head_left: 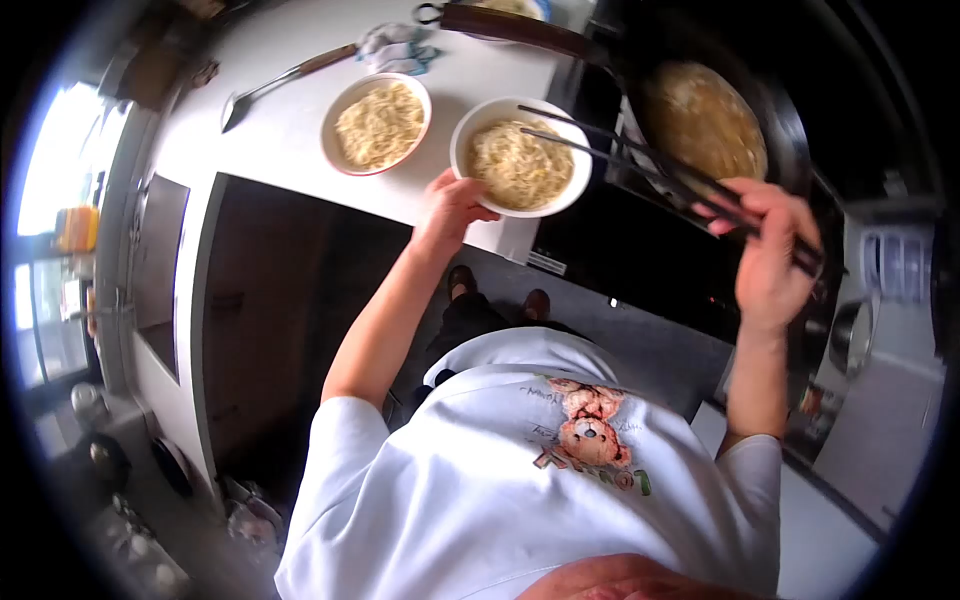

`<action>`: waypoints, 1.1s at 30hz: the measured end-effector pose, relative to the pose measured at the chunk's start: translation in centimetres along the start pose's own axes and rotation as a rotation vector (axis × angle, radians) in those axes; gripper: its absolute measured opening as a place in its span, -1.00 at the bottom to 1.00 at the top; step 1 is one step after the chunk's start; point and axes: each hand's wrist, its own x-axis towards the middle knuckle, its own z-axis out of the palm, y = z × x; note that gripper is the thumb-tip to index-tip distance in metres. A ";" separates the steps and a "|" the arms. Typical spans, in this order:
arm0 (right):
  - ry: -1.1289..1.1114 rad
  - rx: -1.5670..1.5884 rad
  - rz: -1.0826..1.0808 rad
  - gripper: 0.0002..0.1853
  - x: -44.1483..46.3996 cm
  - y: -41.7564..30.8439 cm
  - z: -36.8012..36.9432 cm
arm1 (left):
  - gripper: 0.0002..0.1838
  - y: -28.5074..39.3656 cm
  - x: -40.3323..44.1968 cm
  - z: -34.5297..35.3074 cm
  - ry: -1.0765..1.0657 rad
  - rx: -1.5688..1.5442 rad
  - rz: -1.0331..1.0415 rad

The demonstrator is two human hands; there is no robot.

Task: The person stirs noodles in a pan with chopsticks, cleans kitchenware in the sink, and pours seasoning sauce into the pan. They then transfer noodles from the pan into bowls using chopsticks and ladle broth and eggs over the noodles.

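My left hand [455,210] grips the rim of a white bowl [460,150] at the counter's edge. Pale noodles [515,165] lie inside that bowl. In my right hand [765,240] is a pair of long dark chopsticks [640,160], their tips over the noodles in the held bowl; whether the tips touch them I cannot tell. A second bowl [330,150], with a reddish rim, stands to the left and also holds noodles. At the right, a dark wok [790,130] contains cloudy brownish liquid [705,120].
On the white counter [270,130] lie a ladle [290,78] and a crumpled cloth [395,48]. The wok's wooden handle [520,28] reaches over the counter, partly covering another bowl [545,8]. A dark stove front [640,260] drops below the wok.
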 end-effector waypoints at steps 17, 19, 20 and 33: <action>-0.310 -0.455 -0.489 -0.84 15.9 17.7 30.6 | -0.75 2.0 4.2 -3.8 -0.172 0.094 -0.085; -0.325 -0.539 -0.515 -0.86 17.0 19.8 33.3 | -0.73 2.7 4.1 -4.0 -0.171 0.135 -0.099; -0.339 -0.586 -0.532 -0.87 17.4 20.8 34.5 | -0.73 2.3 4.4 -4.3 -0.179 0.137 -0.100; -0.719 -0.984 -0.247 -0.82 15.8 25.7 47.4 | -0.53 2.3 0.6 -10.7 -0.326 0.149 -0.312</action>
